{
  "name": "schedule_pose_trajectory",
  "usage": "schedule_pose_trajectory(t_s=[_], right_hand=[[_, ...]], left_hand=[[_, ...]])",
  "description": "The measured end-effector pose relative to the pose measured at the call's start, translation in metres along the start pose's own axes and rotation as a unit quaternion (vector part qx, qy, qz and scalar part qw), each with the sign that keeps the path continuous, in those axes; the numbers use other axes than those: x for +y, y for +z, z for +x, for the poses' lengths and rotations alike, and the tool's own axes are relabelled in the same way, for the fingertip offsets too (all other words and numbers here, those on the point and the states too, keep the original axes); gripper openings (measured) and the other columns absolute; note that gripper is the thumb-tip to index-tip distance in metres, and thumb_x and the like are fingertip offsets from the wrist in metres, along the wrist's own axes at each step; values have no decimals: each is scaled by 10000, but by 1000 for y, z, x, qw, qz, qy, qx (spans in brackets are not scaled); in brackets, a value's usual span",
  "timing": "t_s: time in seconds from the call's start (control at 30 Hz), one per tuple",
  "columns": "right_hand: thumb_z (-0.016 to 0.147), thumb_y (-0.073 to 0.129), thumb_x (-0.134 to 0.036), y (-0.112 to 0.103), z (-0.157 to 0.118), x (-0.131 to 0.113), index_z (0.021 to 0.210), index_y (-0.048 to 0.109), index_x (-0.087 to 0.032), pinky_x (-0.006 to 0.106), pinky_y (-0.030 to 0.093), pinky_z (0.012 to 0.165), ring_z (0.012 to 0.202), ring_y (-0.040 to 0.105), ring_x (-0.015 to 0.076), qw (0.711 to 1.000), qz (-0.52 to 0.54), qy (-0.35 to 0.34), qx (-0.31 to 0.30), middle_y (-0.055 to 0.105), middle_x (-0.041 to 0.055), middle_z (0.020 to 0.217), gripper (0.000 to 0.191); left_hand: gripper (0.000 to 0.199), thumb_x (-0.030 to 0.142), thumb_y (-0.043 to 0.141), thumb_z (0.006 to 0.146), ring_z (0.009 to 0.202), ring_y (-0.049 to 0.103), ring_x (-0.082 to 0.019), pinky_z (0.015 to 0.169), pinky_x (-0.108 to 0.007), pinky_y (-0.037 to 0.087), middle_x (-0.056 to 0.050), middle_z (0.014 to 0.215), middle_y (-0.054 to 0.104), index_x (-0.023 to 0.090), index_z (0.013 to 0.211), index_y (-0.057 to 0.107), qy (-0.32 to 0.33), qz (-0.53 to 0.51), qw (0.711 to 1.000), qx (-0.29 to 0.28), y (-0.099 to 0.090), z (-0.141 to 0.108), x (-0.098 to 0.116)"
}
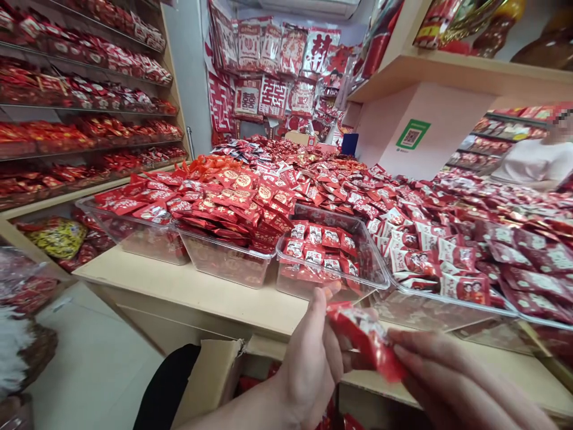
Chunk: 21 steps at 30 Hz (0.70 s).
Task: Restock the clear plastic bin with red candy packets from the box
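Red foil packet [364,340] sits at lower centre of frame, pinched by the closed fingers of left hand [308,364] and right hand [452,382] above the counter [179,286]. Clear tray [308,289] of red packets [316,254] stands just beyond.

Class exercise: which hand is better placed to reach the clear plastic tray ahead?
Left, probably: the left hand sits nearest the clear plastic tray; the right hand lies farther off, beyond the red packet.
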State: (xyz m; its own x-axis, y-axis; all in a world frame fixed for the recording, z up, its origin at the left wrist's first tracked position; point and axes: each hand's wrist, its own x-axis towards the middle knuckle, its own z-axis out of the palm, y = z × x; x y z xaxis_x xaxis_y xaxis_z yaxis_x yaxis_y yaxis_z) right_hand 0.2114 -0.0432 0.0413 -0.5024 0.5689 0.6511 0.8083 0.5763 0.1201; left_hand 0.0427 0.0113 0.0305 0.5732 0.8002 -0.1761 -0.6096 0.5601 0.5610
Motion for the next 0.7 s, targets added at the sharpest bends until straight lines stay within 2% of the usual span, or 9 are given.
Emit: schedule_pose_trajectory(t_s=[0.07,0.13,0.2,0.33,0.47,0.57,0.7], right_hand=[[831,504,-226,-1,23,15,1000,565,-234,242,494,786,863,618,155,1000,-10,-2,27,651,46,950,180],[808,534,-200,4,48,34,921,547,-241,253,505,726,833,619,153,999,-20,9,45,644,48,929,122],[822,505,-208,14,69,53,877,531,-230,263,507,678,835,617,157,999,-27,11,39,635,61,948,64],[857,416,-213,40,94,75,810,525,-186,250,483,585,761,616,148,998,-39,-7,-44,631,85,966,122],[863,371,-196,58,107,77,802,526,-162,236,428,518,706,602,147,989,-76,-32,-125,625,105,994,170],[864,371,-190,70,122,77,825,531,-152,236,397,517,722,591,156,981,-108,-29,-161,617,109,996,168],[862,387,-170,91,148,81,847,529,-137,242,387,561,760,573,167,972,-128,-32,-193,604,104,954,147]], left_hand=[[464,476,196,907,666,619,-144,557,-224,423,-102,866,613,131,1104,437,9,28,999,13,-2,1,-2],[386,454,290,895,596,599,-107,487,-179,364,-56,822,597,155,1092,432,5,74,997,31,-5,2,-5],[332,419,376,871,556,579,-84,459,-160,329,-30,802,581,163,1075,431,-12,120,992,26,-8,2,-8],[335,375,495,795,516,535,-68,438,-166,311,-29,804,558,139,1029,452,-19,240,970,-23,-10,0,-16],[311,270,529,759,553,518,-65,519,-193,363,-33,837,543,142,1037,471,18,312,948,-53,-10,-4,-22],[330,201,535,719,560,511,-71,541,-204,381,-36,840,549,141,1040,488,10,339,938,-69,-11,-3,-24],[367,134,539,643,537,474,-73,487,-181,351,-42,813,583,130,1009,563,-11,408,910,-79,-13,0,-27]])
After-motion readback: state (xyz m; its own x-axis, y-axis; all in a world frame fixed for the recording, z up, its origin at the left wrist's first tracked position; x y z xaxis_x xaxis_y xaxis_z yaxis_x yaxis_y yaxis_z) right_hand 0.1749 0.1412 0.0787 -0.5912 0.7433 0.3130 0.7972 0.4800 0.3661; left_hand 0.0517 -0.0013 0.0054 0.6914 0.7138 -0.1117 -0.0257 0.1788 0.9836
